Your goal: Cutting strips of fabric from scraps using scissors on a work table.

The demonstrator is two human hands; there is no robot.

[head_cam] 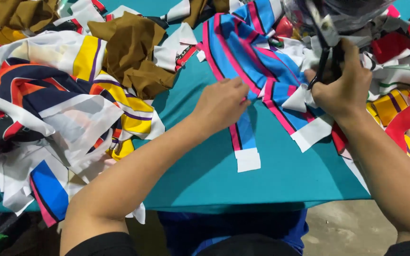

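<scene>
Blue fabric with pink stripes (243, 52) lies across the teal table cover (281, 175), running from about 12 o'clock down toward the centre, its white-edged ends hanging at 6 o'clock. The left hand (221, 104) presses flat on this strip near the middle, fingers together and bent onto the cloth. The right hand (342, 87), at 2 o'clock, is closed around the black handles of scissors (326, 45), whose blades point up toward 12 o'clock; whether the blades are parted I cannot tell. Crowding the left side, at 9 o'clock, sits a heap of white, yellow, navy and orange cloth (58, 99), with brown fabric (134, 52) at 11 o'clock. Red, white and yellow scraps (399, 95) pile at 3 o'clock, just beside the right wrist.
</scene>
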